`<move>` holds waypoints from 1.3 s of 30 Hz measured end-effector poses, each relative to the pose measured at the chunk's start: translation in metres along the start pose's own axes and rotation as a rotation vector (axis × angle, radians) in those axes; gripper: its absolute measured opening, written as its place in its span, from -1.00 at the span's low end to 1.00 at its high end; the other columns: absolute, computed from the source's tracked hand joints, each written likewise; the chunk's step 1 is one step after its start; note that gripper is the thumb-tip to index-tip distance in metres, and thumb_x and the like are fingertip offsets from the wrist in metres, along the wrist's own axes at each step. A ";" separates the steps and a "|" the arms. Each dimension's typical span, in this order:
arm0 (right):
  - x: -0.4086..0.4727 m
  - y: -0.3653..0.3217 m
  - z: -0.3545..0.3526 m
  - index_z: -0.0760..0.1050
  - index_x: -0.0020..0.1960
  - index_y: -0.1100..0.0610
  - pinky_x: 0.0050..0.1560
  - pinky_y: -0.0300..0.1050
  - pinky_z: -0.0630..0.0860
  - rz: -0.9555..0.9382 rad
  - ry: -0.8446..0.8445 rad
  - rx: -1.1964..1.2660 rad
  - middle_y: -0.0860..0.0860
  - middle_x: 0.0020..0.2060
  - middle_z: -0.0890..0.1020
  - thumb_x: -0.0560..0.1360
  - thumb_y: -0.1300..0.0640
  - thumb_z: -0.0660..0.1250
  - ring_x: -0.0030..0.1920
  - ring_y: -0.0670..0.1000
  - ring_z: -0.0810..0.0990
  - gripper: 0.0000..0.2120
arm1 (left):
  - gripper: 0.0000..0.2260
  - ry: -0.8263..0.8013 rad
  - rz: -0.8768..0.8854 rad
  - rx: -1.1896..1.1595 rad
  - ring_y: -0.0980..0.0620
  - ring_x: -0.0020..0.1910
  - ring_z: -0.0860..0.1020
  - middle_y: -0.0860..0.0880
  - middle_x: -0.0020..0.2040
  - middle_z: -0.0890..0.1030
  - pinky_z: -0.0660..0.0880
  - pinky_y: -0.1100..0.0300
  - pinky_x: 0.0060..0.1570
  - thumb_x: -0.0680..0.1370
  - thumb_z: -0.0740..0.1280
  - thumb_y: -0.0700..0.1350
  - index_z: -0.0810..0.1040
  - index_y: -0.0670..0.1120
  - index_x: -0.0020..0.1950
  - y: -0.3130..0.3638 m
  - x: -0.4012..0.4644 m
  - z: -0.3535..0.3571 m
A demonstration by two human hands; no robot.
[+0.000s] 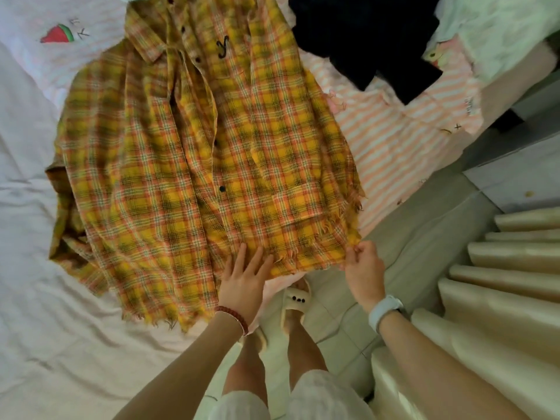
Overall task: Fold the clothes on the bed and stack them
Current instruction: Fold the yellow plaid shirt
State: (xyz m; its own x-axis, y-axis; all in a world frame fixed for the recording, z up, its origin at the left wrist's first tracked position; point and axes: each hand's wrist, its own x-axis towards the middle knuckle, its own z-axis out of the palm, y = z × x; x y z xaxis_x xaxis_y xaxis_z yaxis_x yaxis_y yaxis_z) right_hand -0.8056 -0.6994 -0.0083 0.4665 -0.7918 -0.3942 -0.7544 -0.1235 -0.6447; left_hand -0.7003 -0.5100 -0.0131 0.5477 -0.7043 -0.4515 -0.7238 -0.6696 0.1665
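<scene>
White bed held yellow plaid shirt spread flat, unfolded — left hand pressing hem flat-fingered, right hand pinching its corner; dark garment unfolded — nothing stacked.

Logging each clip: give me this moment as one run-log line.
stage: spreading plaid shirt on bed | left hand: flat on hem | right hand: pinch grip on hem corner | folded: not yet

Dim, soft daylight; slight blur; wide-angle bending at edges.
</scene>
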 end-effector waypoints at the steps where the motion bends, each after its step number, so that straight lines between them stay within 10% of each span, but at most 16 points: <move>1: -0.001 0.002 -0.001 0.32 -0.09 0.17 -0.27 0.06 0.52 -0.018 -0.029 -0.055 0.11 -0.30 0.57 0.58 0.20 0.18 -0.27 0.14 0.59 -0.92 | -0.45 -0.003 0.020 0.005 -0.32 0.42 0.19 -0.10 0.43 0.34 0.20 -0.28 0.32 0.45 0.39 -0.20 0.34 -0.05 0.42 0.000 -0.004 -0.001; 3: -0.005 0.009 -0.002 0.31 -0.11 0.15 -0.35 0.01 0.49 -0.059 -0.069 -0.132 0.14 -0.32 0.59 0.58 0.17 0.18 -0.30 0.14 0.58 -0.89 | -0.38 -0.020 0.042 0.071 -0.28 0.29 0.41 -0.08 0.30 0.50 0.40 -0.25 0.16 0.27 0.54 -0.21 0.48 -0.10 0.31 -0.001 -0.013 -0.003; 6: -0.010 0.021 -0.003 0.33 -0.08 0.16 -0.46 -0.15 0.28 -0.067 -0.158 -0.258 0.03 -0.39 0.51 0.58 0.14 0.18 -0.36 0.09 0.49 -0.89 | -0.37 -0.276 0.017 0.145 -0.18 0.50 -0.06 0.01 0.54 0.04 -0.04 -0.18 0.42 0.56 0.24 -0.08 -0.03 0.02 0.53 -0.004 -0.021 0.004; 9: -0.001 0.020 -0.004 0.36 0.02 0.16 -0.29 -0.15 0.35 0.066 -0.216 -0.275 0.01 -0.25 0.50 0.56 0.20 0.19 -0.21 0.09 0.51 -0.94 | -0.54 -0.375 -0.015 0.103 -0.12 0.51 -0.14 0.05 0.54 0.00 -0.10 -0.15 0.44 0.60 0.10 0.02 0.11 0.09 0.50 -0.005 -0.014 -0.001; 14: 0.039 -0.014 -0.003 0.43 0.16 0.24 -0.16 -0.17 0.36 -0.041 -0.064 -0.134 0.02 -0.06 0.50 0.57 0.16 0.18 -0.10 0.00 0.47 -0.78 | -0.70 0.325 -0.474 -0.599 -0.18 0.32 0.30 -0.15 0.31 0.38 0.26 -0.01 0.29 0.56 0.23 -0.17 0.44 -0.17 0.29 -0.001 0.016 -0.026; 18: 0.069 -0.037 0.011 0.51 -0.05 0.40 -0.02 0.12 0.52 0.354 -0.107 0.244 0.25 -0.23 0.55 0.59 0.12 0.16 -0.18 0.24 0.52 -0.66 | -0.65 0.288 -0.891 -0.910 -0.15 0.08 0.49 -0.17 0.14 0.52 0.44 0.03 -0.02 0.56 0.26 -0.08 0.38 -0.19 0.31 -0.015 0.044 -0.035; 20: 0.077 -0.047 0.018 0.49 -0.18 0.28 0.05 0.17 0.51 0.451 -0.086 0.369 0.19 -0.25 0.52 0.57 0.10 0.19 -0.21 0.16 0.49 -0.71 | -0.86 0.233 -0.881 -0.889 -0.11 -0.20 0.51 -0.08 -0.19 0.55 0.44 0.08 -0.24 0.58 0.24 -0.01 0.47 -0.08 0.01 -0.015 0.049 -0.034; 24: 0.084 -0.061 0.021 0.48 0.08 0.20 0.04 0.02 0.51 0.445 -0.016 0.505 0.08 -0.05 0.56 0.59 0.13 0.17 -0.04 0.09 0.51 -0.82 | -0.65 0.382 -0.763 -0.957 0.04 -0.50 0.25 0.00 -0.47 0.28 0.21 0.17 -0.49 0.61 0.17 -0.07 0.19 -0.04 -0.36 -0.009 0.038 -0.031; 31: 0.048 -0.039 0.000 0.34 0.14 0.29 -0.29 -0.30 0.41 0.048 0.148 0.245 -0.03 -0.20 0.45 0.62 0.22 0.05 -0.31 -0.11 0.41 -0.82 | -0.68 0.380 -0.777 -0.867 0.07 -0.51 0.29 0.02 -0.46 0.32 0.12 0.30 -0.54 0.60 0.19 -0.10 0.22 -0.04 -0.34 0.009 0.000 -0.012; 35: 0.044 -0.015 0.000 0.35 0.21 0.32 -0.18 -0.12 0.33 0.179 0.032 0.040 0.12 -0.08 0.49 0.61 0.23 0.10 -0.22 0.01 0.45 -0.77 | -0.86 0.140 -0.828 -0.697 -0.05 -0.29 0.48 -0.01 -0.23 0.51 0.33 0.19 -0.41 0.58 0.20 -0.03 0.42 -0.10 -0.01 0.007 -0.010 0.000; 39: 0.055 -0.022 0.002 0.31 0.27 0.30 0.13 0.02 0.47 0.134 0.046 -0.005 0.22 0.22 0.43 0.55 0.29 0.17 0.14 0.21 0.50 -0.70 | -0.77 0.280 -0.827 -0.527 -0.14 -0.12 0.51 -0.10 0.04 0.47 0.35 0.11 -0.33 0.54 0.25 0.00 0.46 -0.13 0.08 -0.002 -0.004 -0.015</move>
State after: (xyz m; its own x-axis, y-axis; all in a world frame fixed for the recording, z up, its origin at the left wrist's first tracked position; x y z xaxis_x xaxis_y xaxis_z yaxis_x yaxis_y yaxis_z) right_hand -0.7628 -0.7387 -0.0170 0.3396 -0.8280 -0.4462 -0.8110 -0.0175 -0.5848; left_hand -0.6943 -0.5095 0.0018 0.9198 0.0419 -0.3901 0.1661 -0.9424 0.2904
